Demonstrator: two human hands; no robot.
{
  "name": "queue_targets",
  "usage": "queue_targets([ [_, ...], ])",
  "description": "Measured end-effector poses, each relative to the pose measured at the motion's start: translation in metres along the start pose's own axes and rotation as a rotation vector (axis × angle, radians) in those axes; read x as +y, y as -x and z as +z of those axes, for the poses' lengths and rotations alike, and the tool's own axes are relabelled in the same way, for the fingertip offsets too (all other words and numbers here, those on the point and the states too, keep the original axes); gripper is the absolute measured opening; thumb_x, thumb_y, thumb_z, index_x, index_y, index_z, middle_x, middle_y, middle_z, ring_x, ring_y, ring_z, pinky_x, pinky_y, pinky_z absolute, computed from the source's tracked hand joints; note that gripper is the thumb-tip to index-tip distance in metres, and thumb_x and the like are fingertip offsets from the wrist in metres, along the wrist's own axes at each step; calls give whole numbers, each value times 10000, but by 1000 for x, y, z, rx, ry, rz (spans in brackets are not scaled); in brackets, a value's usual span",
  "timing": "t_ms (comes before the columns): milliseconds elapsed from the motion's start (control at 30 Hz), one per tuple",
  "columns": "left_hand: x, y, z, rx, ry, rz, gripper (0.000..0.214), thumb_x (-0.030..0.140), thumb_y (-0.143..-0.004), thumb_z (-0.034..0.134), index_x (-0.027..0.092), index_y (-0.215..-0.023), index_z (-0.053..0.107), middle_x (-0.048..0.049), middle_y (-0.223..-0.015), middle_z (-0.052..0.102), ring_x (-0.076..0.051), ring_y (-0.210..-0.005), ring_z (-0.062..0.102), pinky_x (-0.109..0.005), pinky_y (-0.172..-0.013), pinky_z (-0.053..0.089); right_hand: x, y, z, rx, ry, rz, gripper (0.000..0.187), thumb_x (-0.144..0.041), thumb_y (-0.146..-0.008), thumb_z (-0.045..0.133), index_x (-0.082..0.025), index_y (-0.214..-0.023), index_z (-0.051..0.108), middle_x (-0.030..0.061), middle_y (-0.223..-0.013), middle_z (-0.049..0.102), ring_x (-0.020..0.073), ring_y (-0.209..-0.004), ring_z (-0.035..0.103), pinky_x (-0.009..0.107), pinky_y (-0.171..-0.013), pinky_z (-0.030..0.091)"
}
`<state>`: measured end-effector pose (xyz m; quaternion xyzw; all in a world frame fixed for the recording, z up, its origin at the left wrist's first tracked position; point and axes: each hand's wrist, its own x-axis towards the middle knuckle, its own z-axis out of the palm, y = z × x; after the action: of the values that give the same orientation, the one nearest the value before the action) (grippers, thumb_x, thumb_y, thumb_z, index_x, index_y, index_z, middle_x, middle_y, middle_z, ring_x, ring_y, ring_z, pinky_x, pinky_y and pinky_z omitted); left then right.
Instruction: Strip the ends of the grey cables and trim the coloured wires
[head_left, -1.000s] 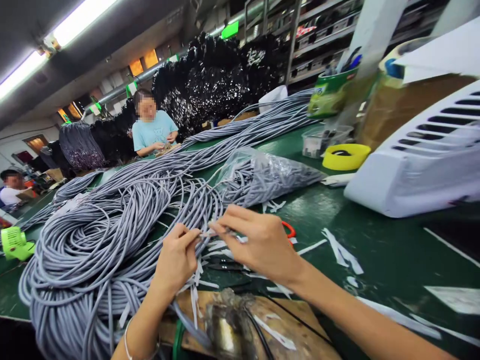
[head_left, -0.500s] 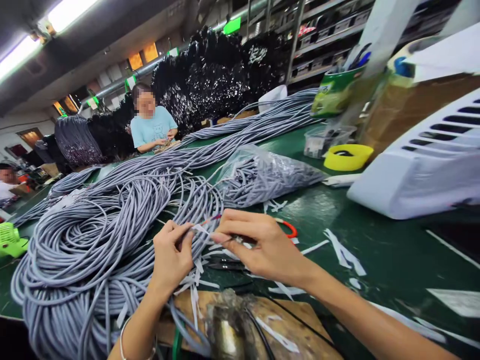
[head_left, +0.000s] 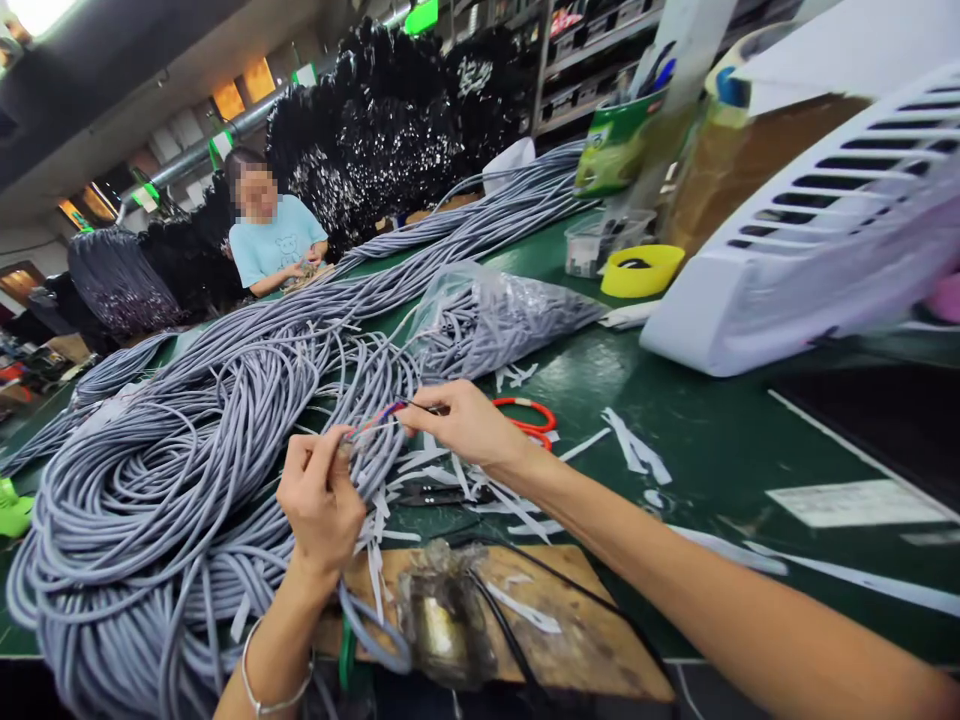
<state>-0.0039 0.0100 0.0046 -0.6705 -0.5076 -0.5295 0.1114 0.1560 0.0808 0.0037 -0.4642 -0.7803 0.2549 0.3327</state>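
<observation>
At the table's near edge lies a scarred wooden board [head_left: 585,640]. Just beyond it my left hand [head_left: 319,495] is clenched round a grey cable end [head_left: 351,452]. My right hand [head_left: 461,425] pinches its thin coloured inner wires [head_left: 382,413] in the fingers, drawn taut between the two. If I pull too hard, I judge a wire could snap or slip free. Just behind my right hand lie red-handled scissors [head_left: 529,415], and the grey cable heap [head_left: 172,450] spreads toward the table's far left edge.
</observation>
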Motion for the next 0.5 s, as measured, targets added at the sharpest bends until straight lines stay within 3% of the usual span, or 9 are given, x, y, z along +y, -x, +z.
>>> queue_targets([
  [100,-2,-6,-1,16,242,-316,208,247,-823,518,180,-986,629,34,-624,419,-60,-452,386,-174,-413,326,13,-1,-4,-123,104,-3,269,-198,-760,492,-144,-525,613,-36,-436,471,92,-455,452,195,-463,321],
  [200,-3,-13,-1,-159,542,-598,291,298,-773,581,180,-1037,607,59,-605,379,-21,-386,285,-140,-336,218,17,5,-6,-180,251,-21,106,-144,-651,626,-151,-546,634,10,-526,566,146,-558,527,229,-514,352],
  [267,-3,-15,0,-227,648,-699,295,305,-714,640,165,-974,631,61,-604,396,-2,-369,254,-129,-323,179,11,13,-1,-164,335,-68,61,-101,-630,646,-151,-659,664,79,-752,643,212,-778,566,268,-629,386],
  [333,-3,-15,1,-214,697,-761,283,314,-678,668,152,-909,647,58,-601,423,8,-360,239,-126,-319,156,2,22,7,-181,416,-139,102,-93,-667,622,-155,-733,669,115,-873,648,241,-896,556,300,-710,387],
  [400,-3,-16,0,-199,734,-807,291,319,-658,678,145,-889,652,48,-605,461,11,-355,233,-129,-319,138,-6,30,19,-247,523,-190,102,-80,-688,592,-156,-663,655,114,-754,653,229,-781,593,304,-666,393],
  [500,-3,-17,-1,-217,803,-877,324,315,-624,691,129,-887,660,10,-653,543,14,-356,224,-137,-323,109,-7,38,33,-236,545,-217,191,-14,-669,560,-167,-568,614,85,-596,619,196,-634,597,288,-602,382],
])
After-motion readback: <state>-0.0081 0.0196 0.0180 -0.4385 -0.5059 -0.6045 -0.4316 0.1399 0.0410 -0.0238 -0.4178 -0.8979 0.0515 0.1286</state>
